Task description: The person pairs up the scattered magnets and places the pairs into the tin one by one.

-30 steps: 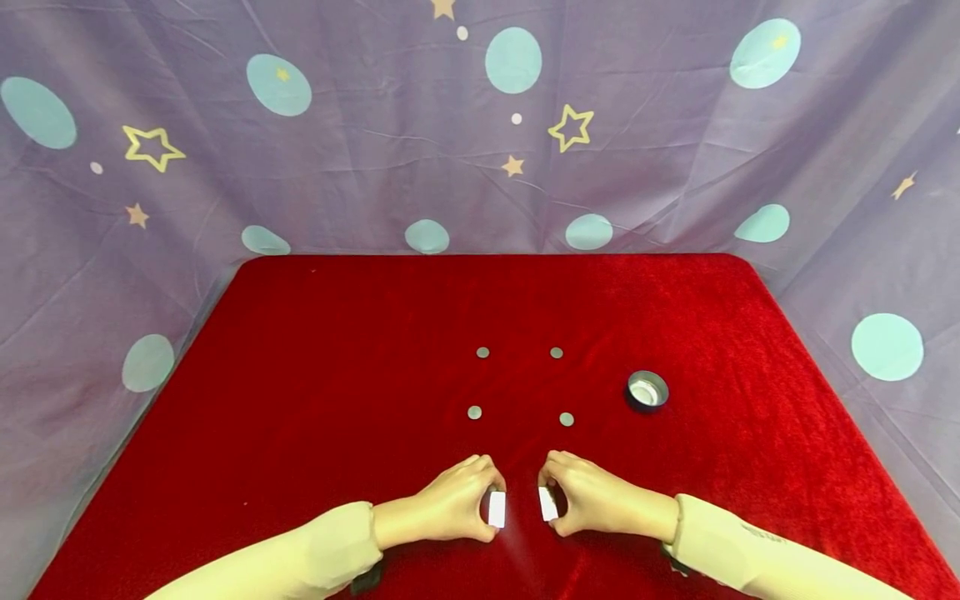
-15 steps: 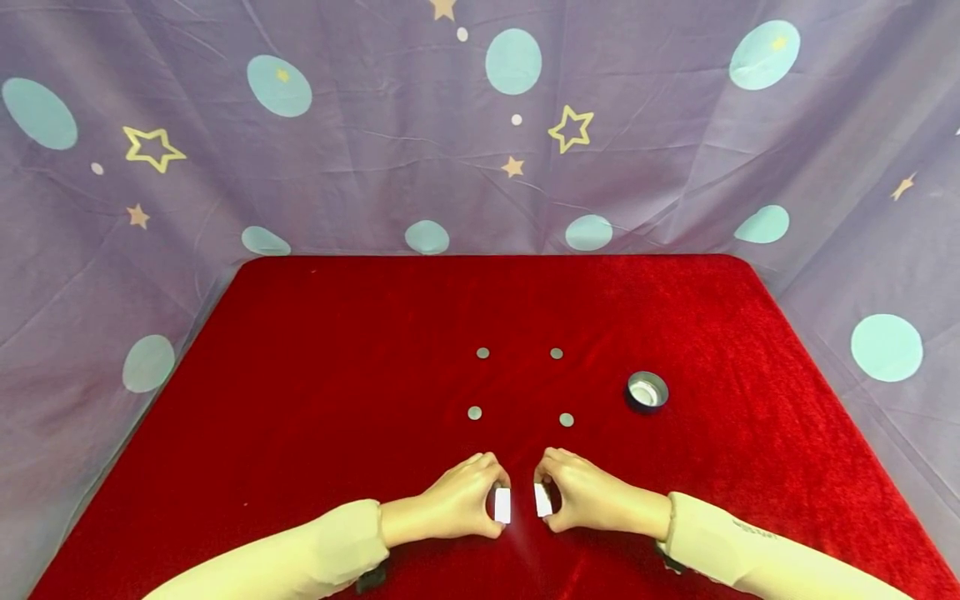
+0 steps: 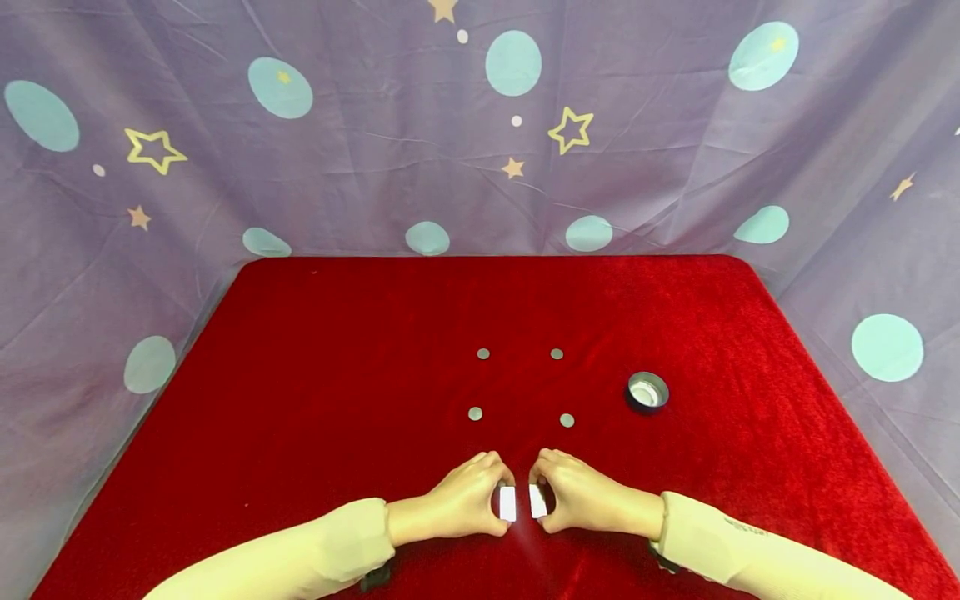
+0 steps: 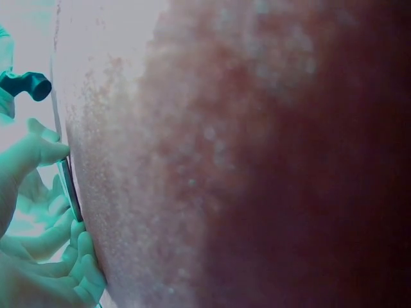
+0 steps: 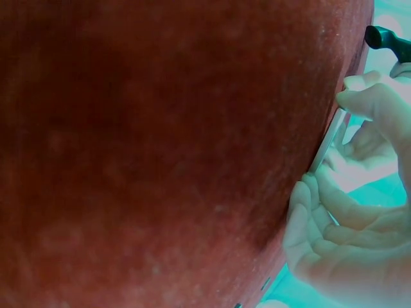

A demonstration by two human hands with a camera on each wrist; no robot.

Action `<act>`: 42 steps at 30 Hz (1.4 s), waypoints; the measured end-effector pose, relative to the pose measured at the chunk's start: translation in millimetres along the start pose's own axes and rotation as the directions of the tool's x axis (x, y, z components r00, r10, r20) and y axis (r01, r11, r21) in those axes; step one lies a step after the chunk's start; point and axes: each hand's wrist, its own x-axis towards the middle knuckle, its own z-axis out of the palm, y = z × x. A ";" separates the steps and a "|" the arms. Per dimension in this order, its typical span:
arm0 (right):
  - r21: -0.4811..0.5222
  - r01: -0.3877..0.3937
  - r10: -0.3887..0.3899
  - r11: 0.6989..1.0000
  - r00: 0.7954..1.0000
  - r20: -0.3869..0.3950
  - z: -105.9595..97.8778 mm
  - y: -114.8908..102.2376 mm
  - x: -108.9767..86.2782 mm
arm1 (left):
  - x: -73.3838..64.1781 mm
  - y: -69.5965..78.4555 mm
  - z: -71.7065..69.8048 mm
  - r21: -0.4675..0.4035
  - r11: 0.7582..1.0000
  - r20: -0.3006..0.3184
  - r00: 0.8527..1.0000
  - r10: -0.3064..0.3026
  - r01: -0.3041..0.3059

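Note:
In the head view my left hand (image 3: pixel 468 502) pinches a small white rectangular piece (image 3: pixel 507 504) by its ends, between thumb and fingertips. Facing it, my right hand (image 3: pixel 588 497) pinches a similar white piece (image 3: pixel 537 502) the same way. A narrow gap of red cloth separates the two pieces. The right wrist view shows the right-hand piece (image 5: pixel 328 142) edge-on as a thin flat strip close to the cloth. In the left wrist view the strip (image 4: pixel 70 192) in the left hand appears dark and thin.
Several coin-like silver discs, one at the front left (image 3: pixel 475 413), lie spread on the red cloth (image 3: pixel 337 358) beyond the hands. A shallow round dark-walled dish (image 3: pixel 647 392) stands to their right. A purple curtain (image 3: pixel 420 158) borders the table's back and sides.
Both hands have moved toward each other, each carrying its white piece, so the gap between the pieces has narrowed. The discs and dish have stayed in place.

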 end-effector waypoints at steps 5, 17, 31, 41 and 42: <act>0.012 -0.008 0.008 1.000 1.000 0.002 1.7 0.0 1.2 | 1.9 2.7 0.1 0.007 1.000 0.005 1.000 -0.013 0.013; 0.010 -0.001 0.001 1.000 1.000 -0.020 4.2 -4.8 3.0 | 4.9 6.4 4.9 0.054 0.999 -0.003 1.000 -0.001 0.001; 0.058 -0.026 0.028 0.998 0.999 -0.039 3.2 -3.7 1.9 | 4.7 9.5 4.0 0.065 0.998 -0.011 1.000 -0.007 0.008; 0.173 -0.054 0.052 0.983 0.999 0.016 -5.6 -0.9 -3.6 | 5.7 11.8 3.0 0.092 0.996 0.006 1.000 0.001 -0.002; 0.180 -0.055 0.053 0.982 0.998 0.016 -6.6 0.0 -4.1 | 5.9 12.2 2.1 0.085 0.996 0.014 1.000 0.000 -0.001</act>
